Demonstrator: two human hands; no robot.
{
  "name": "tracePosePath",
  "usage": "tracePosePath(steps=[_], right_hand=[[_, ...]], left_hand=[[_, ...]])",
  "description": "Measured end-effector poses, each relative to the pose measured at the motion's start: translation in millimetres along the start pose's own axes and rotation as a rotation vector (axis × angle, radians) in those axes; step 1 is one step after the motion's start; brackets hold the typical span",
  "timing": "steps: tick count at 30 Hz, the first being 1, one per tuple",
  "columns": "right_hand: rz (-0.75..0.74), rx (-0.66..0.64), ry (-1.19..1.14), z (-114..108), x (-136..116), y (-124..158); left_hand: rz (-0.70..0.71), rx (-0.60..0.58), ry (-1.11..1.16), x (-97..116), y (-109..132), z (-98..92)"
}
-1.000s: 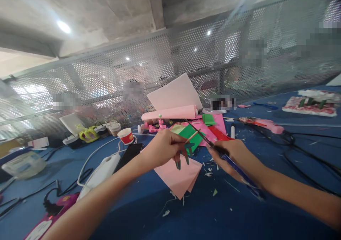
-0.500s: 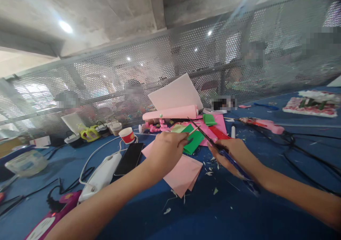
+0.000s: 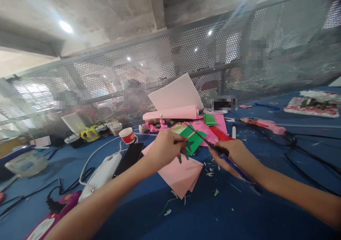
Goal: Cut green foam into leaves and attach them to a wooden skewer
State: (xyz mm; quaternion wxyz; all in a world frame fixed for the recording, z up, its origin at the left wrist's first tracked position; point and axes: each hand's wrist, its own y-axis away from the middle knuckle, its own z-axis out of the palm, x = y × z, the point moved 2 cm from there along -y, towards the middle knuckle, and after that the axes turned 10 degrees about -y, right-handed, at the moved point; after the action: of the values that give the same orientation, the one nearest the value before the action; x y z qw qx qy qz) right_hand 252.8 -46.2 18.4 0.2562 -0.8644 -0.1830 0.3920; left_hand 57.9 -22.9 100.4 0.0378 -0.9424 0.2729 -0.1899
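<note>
The thin pale stick (image 3: 190, 135) is held above the green paper (image 3: 196, 144), its free end pointing toward the scissors (image 3: 226, 157). The left hand (image 3: 166, 147) holds it in a narrow pinch grip between thumb and forefinger. The right hand (image 3: 234, 154) has its grip closed around the dark blue handles; the blades cross close to the free end, but whether they touch it cannot be told.

For good control, the stick should project well past the left thumb, and the blades should meet it squarely, near their pivot rather than at the tips. The left fingers are close to the blade line and should be set back before any closing stroke.

Beneath the hands, the folded pink paper (image 3: 183, 176) lies on the worktop (image 3: 213, 218), with white scraps (image 3: 210, 174) beside it. The phone (image 3: 130, 156) lies left, the glue gun (image 3: 266, 124) right.
</note>
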Motion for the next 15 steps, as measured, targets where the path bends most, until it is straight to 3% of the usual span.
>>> tracePosePath(steps=[4, 7, 9, 13, 15], right_hand=[[0.025, 0.042, 0.01, 0, -1, -1], [0.075, 0.02, -0.045, 0, -1, -2], [0.09, 0.002, -0.081, -1, -2, -3], [0.061, -0.031, -0.119, -3, -4, -4], [0.056, -0.032, -0.129, -2, -5, -3]], left_hand=[[0.12, 0.344, -0.592, 10, 14, 10.8], [0.126, 0.392, -0.663, 11, 15, 11.8], [0.109, 0.267, -0.454, 8, 9, 6.1], [0.025, -0.255, 0.361, -4, -5, -5.3], [-0.037, -0.406, 0.629, -11, -9, -8.6]])
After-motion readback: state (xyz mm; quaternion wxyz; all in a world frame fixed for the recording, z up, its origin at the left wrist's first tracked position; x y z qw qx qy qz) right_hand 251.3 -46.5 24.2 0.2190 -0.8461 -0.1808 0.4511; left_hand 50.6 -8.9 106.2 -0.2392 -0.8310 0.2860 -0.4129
